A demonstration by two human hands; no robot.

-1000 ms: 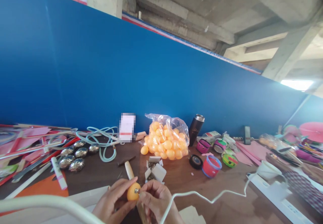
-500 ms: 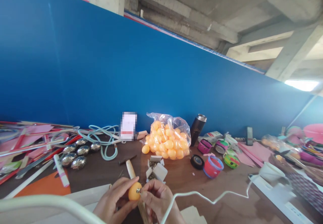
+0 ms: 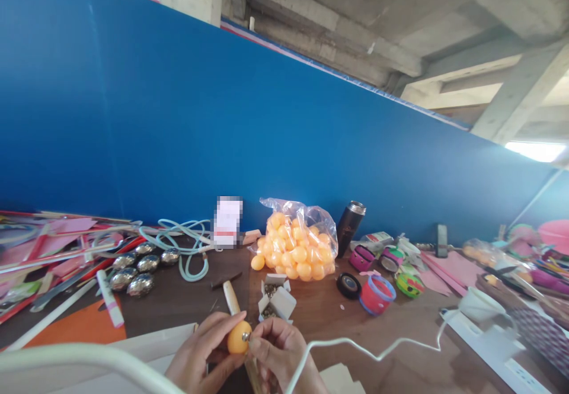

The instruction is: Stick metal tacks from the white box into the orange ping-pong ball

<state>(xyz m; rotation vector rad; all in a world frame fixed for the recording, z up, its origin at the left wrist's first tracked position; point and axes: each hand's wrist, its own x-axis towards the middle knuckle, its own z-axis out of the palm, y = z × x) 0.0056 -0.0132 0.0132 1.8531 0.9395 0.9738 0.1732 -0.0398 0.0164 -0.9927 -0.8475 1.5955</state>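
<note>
At the worktop's near edge, the left hand (image 3: 202, 355) is wrapped around an orange ball (image 3: 239, 337). The right hand (image 3: 280, 355) pinches a small metal piece (image 3: 244, 336) against that ball.

Both hands sit low and close together, touching at the fingertips. The left hand (image 3: 202, 355) curls palm-up, thumb and fingers closed in a cupping grip. The right hand (image 3: 278, 352) pinches with thumb and forefinger, knuckles raised.

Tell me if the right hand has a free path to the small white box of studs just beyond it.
Probably yes. The box sits open on the table right beyond the right hand, with nothing between them. But its fingertips are pinching a stud on the ball that the left hand holds.
</note>
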